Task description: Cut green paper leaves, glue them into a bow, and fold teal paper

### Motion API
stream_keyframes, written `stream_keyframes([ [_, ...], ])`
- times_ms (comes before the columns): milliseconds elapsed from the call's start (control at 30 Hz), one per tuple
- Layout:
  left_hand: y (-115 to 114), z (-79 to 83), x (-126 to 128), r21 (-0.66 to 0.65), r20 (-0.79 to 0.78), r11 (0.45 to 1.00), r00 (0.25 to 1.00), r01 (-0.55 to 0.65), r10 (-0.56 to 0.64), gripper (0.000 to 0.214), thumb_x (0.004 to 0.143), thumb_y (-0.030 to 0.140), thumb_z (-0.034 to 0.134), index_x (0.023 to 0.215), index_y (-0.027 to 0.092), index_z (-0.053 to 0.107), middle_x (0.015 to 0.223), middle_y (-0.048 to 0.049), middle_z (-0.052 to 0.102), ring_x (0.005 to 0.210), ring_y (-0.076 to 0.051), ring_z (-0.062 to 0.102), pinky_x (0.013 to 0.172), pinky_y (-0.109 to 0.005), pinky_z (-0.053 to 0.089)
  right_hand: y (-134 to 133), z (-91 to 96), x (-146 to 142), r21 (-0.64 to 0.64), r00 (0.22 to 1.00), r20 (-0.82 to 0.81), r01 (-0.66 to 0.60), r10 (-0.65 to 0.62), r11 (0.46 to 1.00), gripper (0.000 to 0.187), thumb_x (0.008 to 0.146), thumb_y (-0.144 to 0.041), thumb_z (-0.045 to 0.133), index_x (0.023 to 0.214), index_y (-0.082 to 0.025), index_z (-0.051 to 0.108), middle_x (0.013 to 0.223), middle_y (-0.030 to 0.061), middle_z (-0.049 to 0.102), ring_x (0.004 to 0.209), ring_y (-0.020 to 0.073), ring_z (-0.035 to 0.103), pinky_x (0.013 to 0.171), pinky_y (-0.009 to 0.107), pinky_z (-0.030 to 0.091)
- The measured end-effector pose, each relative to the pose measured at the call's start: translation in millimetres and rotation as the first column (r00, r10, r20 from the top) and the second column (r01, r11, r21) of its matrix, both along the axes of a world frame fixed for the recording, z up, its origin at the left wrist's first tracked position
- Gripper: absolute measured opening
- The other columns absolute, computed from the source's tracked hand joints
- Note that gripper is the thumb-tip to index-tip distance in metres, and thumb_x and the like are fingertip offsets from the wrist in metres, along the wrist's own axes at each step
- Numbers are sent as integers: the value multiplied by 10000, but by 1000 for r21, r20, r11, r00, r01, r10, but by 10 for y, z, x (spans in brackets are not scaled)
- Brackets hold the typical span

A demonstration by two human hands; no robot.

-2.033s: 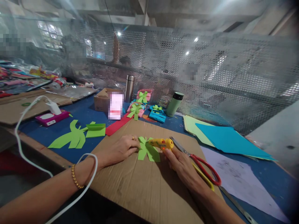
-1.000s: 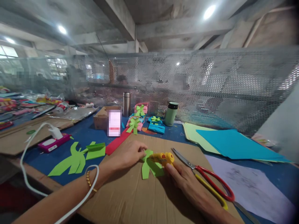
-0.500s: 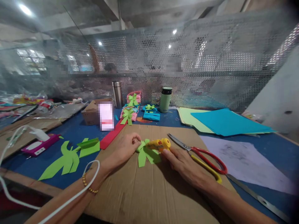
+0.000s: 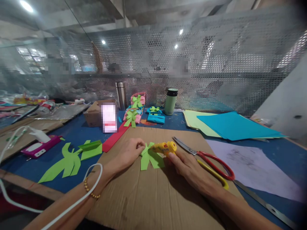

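Observation:
My right hand (image 4: 183, 163) is wrapped round a yellow hot glue gun (image 4: 169, 147). The gun's nozzle points left, at the upper middle of a light green bow (image 4: 153, 159) of felt or paper. Its two tails lie spread on the brown cardboard (image 4: 144, 198). At the bow's upper left edge, my left hand (image 4: 131, 148) is closed with thumb and fingertips pinching the green piece. Beside my right hand lie large scissors (image 4: 211, 163) with one red and one yellow handle, blades towards the back.
Green cut pieces (image 4: 72, 163) and a purple tissue pack (image 4: 42, 147) lie at left. A red strip (image 4: 117, 137), small pouches with green bows (image 4: 131, 118), a steel flask (image 4: 121, 95) and a green tumbler (image 4: 171, 102) stand behind. Blue sheets (image 4: 237, 126) and a metal ruler (image 4: 268, 206) are right.
Both hands stay at the bow with almost no movement. The bow's middle looks slightly flatter, and the glue gun has shifted a little to the right. The whole view has moved slightly.

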State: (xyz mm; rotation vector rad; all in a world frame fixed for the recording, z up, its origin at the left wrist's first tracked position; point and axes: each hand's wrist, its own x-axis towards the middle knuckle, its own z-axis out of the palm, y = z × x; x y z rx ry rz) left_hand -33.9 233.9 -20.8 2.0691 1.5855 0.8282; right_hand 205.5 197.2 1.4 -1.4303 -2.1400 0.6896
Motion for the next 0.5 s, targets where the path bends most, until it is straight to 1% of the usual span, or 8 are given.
stream_keyframes([
  [100,13,-19,-7,-7,13,1000,1000,7,-7,198,853,259,556,849,175,735,798,-37,727,699,-166,610,608,-276,371,2,0,1,-8,1000,-12,1,-1,1000,446,1011,-488,313,717,-210,499,695,9,574,685,185,546,628,293,384],
  [200,9,-20,-8,-20,23,1000,1000,13,-12,197,853,252,561,861,171,741,809,-41,732,710,-171,614,622,-280,381,-12,27,-7,-14,999,-33,7,-7,1000,426,1005,-484,318,735,-211,502,711,11,579,697,189,552,637,296,386],
  [333,-19,10,2,-29,53,998,997,63,-61,205,864,244,545,869,170,736,835,-42,731,747,-175,618,655,-285,400,-25,56,-19,-32,998,-46,29,-30,999,424,998,-490,314,739,-215,505,702,9,578,692,192,555,649,303,391],
  [500,-47,36,13,-42,67,997,996,61,-58,203,871,241,529,872,178,722,864,-43,719,780,-178,614,674,-285,407,-33,80,-30,-51,1000,-15,13,-14,999,423,991,-497,306,746,-215,503,745,18,588,720,200,555,667,311,401],
])
